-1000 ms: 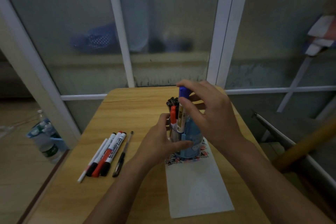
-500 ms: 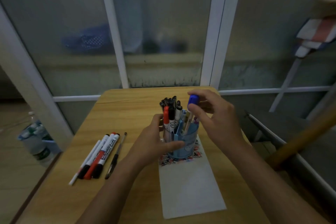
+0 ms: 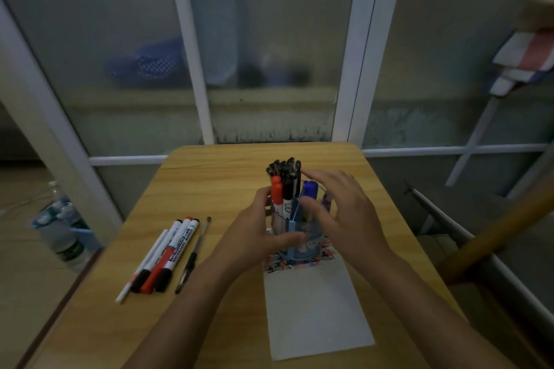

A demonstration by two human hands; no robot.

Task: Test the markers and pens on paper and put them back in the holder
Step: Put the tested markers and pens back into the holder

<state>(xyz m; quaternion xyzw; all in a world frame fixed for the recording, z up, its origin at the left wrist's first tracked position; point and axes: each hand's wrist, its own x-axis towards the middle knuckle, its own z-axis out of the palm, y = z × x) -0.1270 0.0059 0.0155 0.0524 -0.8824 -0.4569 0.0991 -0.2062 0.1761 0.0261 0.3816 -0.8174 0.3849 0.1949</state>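
A blue pen holder [image 3: 303, 244] stands on the far end of a white paper sheet [image 3: 317, 311] on the wooden table [image 3: 209, 177]. It holds several black pens [image 3: 284, 169], a red-capped marker [image 3: 276, 189] and a blue-capped marker [image 3: 310, 189]. My left hand [image 3: 254, 234] is wrapped around the holder's left side. My right hand [image 3: 344, 213] hovers over the holder's right side with fingers spread, just beside the blue marker and holding nothing. On the table to the left lie several whiteboard markers [image 3: 168, 255] and a thin black pen [image 3: 194, 255].
A frosted glass partition with white frames [image 3: 192, 69] stands right behind the table. Water bottles [image 3: 61, 228] sit on the floor at the left. A wooden pole [image 3: 494, 237] and a metal rail [image 3: 443, 219] run close to the table's right edge.
My right hand lowered the blue-capped marker into the holder and let go of it, fingers now spread. The left hand kept hold of the holder.
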